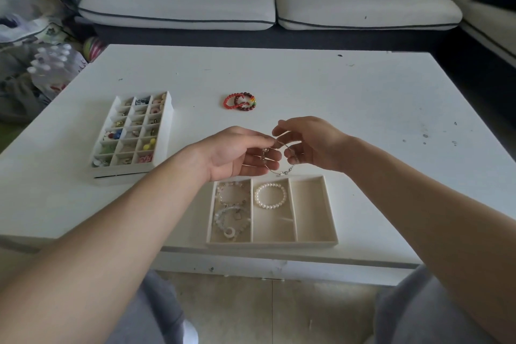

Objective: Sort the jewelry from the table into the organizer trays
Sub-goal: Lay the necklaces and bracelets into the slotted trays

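Holding a thin silver bracelet (284, 172) between both hands, just above the far rim of the three-compartment tray (329, 209). Left hand (240, 153) pinches one side of the loop, thumb against fingertips. Right hand (311, 142) pinches the other side, fingers curled round the wire, and the clasp end dangles free. Step in hand, as I judge it: bringing this piece to a slot. The left compartment holds pale bead bracelets (230, 212), the middle a pearl bracelet (270, 195), and the right holds nothing. The next move likely calls for lowering the loop flat and releasing both pinches without snagging the clasp. Red bead bracelets (239, 101) wait on the table (363, 98). The small-cell organizer (164, 131) sits at left.
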The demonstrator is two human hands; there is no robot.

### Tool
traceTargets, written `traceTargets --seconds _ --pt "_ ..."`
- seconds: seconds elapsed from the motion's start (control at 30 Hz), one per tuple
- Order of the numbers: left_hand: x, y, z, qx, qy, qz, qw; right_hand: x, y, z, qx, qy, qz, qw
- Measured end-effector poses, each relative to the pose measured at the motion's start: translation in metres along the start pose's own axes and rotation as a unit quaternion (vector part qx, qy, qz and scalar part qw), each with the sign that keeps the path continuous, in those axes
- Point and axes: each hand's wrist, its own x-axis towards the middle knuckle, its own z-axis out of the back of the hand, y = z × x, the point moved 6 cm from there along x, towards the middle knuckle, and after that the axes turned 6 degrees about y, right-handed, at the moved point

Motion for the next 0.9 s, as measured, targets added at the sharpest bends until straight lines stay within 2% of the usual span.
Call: traceTargets --seconds 0.2,0.43,0.8,0.9 --pt "-0.002 -0.004 0.006 -0.044 -0.009 -0.024 0.999 0.0 -0.003 -0.006 -0.016 0.039 -0.024 0.999" --pt "-0.005 -0.005 0.002 -0.05 0.02 -0.032 0.998 0.001 -0.003 -0.006 -0.08 0.099 0.031 0.991" --pt "-0.007 -0.009 0.001 -0.107 0.017 -0.068 0.992 -0.003 -0.011 -0.011 0.001 0.2 -0.002 0.98" --pt "-0.006 -0.009 0.002 -0.119 0.002 -0.074 0.99 -0.003 -0.009 -0.012 0.0 0.189 0.002 0.982"
